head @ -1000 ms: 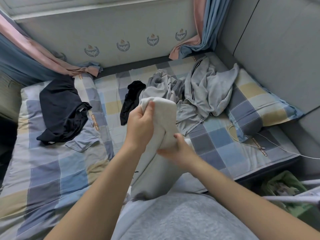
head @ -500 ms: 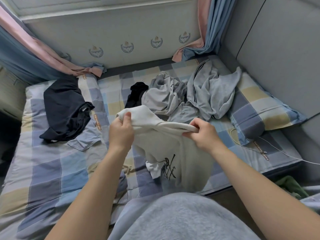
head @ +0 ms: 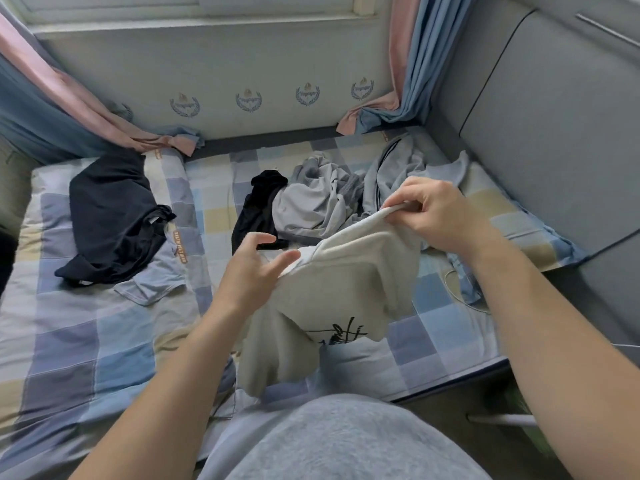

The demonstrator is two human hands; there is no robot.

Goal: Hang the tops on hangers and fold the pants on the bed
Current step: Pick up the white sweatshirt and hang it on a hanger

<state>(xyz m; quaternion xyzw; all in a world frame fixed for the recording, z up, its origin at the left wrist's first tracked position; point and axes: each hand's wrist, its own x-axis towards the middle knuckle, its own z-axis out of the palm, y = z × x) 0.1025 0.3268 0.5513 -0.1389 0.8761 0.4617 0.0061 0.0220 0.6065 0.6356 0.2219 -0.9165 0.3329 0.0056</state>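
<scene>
Pinched by right hand (head: 440,216), cream knit top with black print (head: 346,282) hangs over near edge of checked bed (head: 86,341); left hand (head: 252,271) spread, just touching. Single pinch may slip, dropping it.

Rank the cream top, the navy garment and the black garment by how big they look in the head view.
1. cream top: looks largest, but it hangs nearest the camera, so its lead over the next is unsure.
2. navy garment.
3. black garment: plainly smallest.
</scene>
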